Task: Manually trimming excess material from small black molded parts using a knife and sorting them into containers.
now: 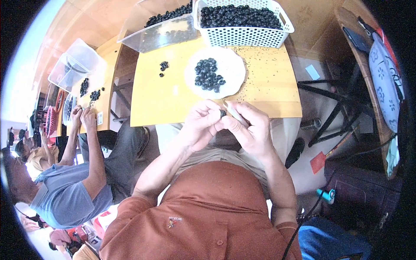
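Pinching one dark ball [223,113], left hand [200,121] sat beside right hand [252,126], which gripped a slim tool [235,114]; work looked unfinished, plate [236,71] and far basket [245,38] holding plenty

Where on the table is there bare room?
Left of the white plate, the table is bare between the few dark beads and its near edge. The far side is crowded by the clear bin and white basket; tiny specks litter the right.

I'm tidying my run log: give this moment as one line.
left hand holding small round black piece | right hand holding slim pale tool | round white plate of round black pieces on yellow wooden table
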Available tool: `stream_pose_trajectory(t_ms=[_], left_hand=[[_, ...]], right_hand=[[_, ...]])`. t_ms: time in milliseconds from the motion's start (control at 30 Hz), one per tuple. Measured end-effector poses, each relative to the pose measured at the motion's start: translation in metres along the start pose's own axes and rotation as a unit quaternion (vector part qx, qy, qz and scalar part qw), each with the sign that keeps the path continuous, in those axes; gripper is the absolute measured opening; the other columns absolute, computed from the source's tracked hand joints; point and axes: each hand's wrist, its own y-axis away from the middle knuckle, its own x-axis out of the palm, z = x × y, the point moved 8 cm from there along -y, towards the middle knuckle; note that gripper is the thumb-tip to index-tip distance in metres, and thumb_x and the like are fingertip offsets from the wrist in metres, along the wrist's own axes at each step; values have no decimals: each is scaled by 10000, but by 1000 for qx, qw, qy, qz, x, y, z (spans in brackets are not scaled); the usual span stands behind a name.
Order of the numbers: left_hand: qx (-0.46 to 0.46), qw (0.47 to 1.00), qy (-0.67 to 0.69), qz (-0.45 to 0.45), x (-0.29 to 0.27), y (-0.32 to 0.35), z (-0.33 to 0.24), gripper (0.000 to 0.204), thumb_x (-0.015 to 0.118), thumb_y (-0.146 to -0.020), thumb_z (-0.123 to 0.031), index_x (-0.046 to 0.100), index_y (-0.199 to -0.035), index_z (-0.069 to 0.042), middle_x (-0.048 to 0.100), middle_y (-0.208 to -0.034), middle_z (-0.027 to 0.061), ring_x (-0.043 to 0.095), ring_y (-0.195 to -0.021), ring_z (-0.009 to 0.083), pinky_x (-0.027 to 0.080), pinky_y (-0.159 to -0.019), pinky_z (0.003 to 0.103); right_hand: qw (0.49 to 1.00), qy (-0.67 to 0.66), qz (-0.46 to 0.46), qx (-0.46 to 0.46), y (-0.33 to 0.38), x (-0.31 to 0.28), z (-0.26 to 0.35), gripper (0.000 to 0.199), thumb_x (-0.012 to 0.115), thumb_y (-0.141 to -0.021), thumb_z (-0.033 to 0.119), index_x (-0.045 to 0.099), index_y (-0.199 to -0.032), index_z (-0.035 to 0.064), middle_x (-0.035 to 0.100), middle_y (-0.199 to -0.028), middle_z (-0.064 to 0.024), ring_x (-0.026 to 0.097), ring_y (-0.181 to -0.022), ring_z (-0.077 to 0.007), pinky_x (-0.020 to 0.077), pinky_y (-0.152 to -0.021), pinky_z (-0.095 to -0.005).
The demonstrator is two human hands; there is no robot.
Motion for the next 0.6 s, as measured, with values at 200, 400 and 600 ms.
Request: stream_pose_trajectory(t_ms=[200,400,600], left_hand=[[-45,999,15,20,6,2,8,126,658,-949,-51,608,-1064,-49,682,-1045,90,692,-911,169,610,-775,292],[-111,993,2,46,1,6,17,131,665,-938,-38,593,-1047,-49,684,-1046,108,701,-858,174,610,-743,280],[-136,990,2,37,-3,9,20,175,670,-933,-31,578,-1082,-47,687,-1012,110,706,-842,188,609,-728,283]], right_hand=[[981,-80,107,142,10,6,-28,276,730,-913,170,690,-1082,-46,686,-884,-56,611,-785,-94,489,-686,-262],[955,-162,164,186,14,14,-25,262,720,-927,189,701,-1074,-26,704,-882,-38,628,-807,-80,493,-720,-235],[968,-48,201,144,11,10,-20,262,757,-869,146,700,-1077,-4,642,-872,-68,620,-812,-141,486,-739,-301]])
